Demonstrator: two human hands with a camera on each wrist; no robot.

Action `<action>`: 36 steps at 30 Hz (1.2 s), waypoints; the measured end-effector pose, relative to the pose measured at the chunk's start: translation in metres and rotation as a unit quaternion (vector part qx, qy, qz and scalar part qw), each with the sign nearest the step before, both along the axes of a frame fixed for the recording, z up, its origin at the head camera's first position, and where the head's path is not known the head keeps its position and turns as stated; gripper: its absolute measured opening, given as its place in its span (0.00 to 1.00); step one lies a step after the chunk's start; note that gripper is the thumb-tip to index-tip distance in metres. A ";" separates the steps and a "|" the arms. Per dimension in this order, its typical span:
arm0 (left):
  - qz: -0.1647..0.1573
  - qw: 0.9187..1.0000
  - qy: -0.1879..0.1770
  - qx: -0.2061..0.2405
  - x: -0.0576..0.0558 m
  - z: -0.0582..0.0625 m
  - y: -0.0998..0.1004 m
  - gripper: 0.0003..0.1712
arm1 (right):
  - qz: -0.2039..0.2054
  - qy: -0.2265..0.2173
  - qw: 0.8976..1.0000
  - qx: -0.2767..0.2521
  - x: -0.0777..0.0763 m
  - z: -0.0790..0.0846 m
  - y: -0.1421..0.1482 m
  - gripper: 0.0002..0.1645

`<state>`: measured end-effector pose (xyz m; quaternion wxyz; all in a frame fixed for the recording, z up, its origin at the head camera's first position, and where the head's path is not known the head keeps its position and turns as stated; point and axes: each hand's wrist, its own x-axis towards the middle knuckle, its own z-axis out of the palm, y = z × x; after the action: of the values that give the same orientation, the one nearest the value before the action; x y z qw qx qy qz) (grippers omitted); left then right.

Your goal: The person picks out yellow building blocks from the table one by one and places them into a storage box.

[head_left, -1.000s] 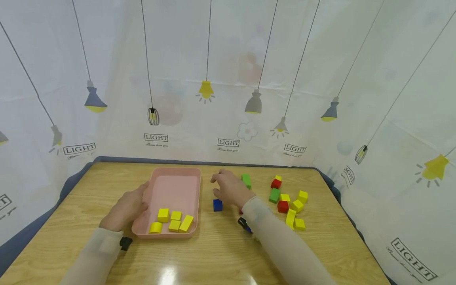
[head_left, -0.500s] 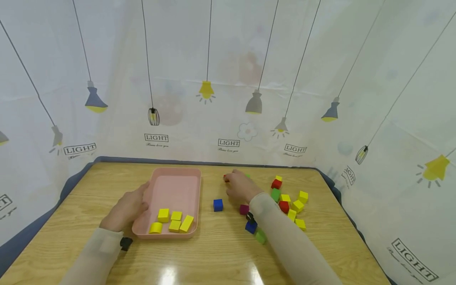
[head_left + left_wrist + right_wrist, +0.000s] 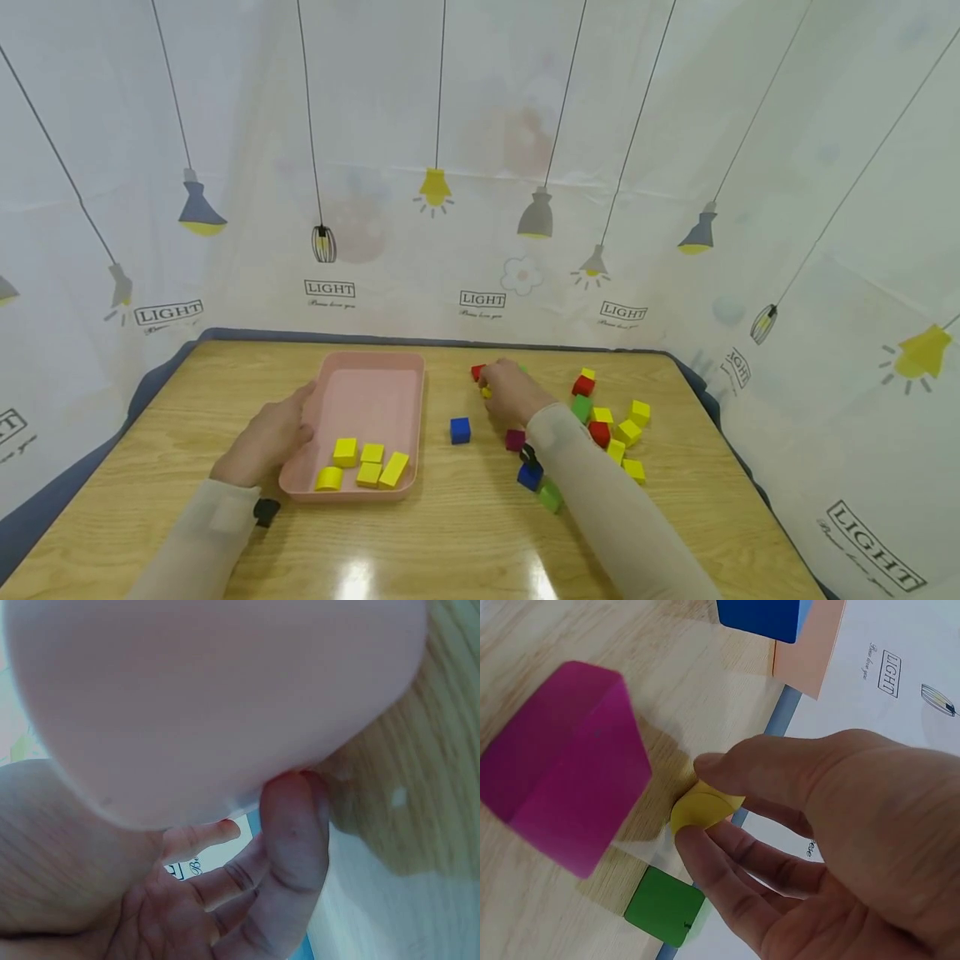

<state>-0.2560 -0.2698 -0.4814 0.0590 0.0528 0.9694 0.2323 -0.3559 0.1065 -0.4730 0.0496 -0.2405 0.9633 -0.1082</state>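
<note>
Yellow block (image 3: 703, 808), curved face, right hand (image 3: 513, 395) pinching it, left hand (image 3: 264, 437) gripping pink tray (image 3: 372, 398)

You're in a long cream left sleeve (image 3: 197, 542), matching right sleeve (image 3: 618, 504) too! Small black wrist cameras (image 3: 266, 511) peek out beside both.

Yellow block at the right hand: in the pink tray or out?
Out. The right hand pinches the yellow block apart from the pink tray, which lies left of it in the head view.
</note>
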 end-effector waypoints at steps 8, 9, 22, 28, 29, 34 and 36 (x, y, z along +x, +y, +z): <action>0.000 1.000 0.002 0.000 0.000 0.000 -0.001 0.42 | -0.019 -0.033 0.999 -0.003 0.004 0.000 -0.002 0.18; 0.001 1.000 0.001 0.000 -0.001 0.000 -0.001 0.42 | -0.017 -0.033 0.999 -0.004 0.004 0.000 -0.002 0.18; 0.002 1.000 0.004 -0.004 -0.002 -0.003 0.000 0.42 | 0.010 -0.007 1.000 0.002 0.003 0.000 -0.004 0.16; 0.004 1.000 0.004 -0.007 -0.002 -0.002 0.000 0.42 | 0.022 0.006 1.000 -0.005 0.005 0.001 -0.006 0.16; 0.004 1.000 0.004 -0.008 -0.002 -0.002 0.000 0.42 | 0.025 0.006 1.000 -0.007 0.005 0.001 -0.006 0.16; 0.004 1.000 0.003 -0.008 -0.002 -0.001 0.001 0.42 | 0.034 0.010 0.999 -0.009 0.007 0.004 -0.009 0.16; 0.003 1.000 0.002 -0.004 -0.002 0.000 0.000 0.42 | 0.036 0.014 0.999 -0.007 0.008 0.004 -0.010 0.16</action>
<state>-0.2576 -0.2694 -0.4817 0.0563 0.0497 0.9707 0.2282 -0.3482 0.0963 -0.4685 0.0383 -0.2770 0.9538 -0.1098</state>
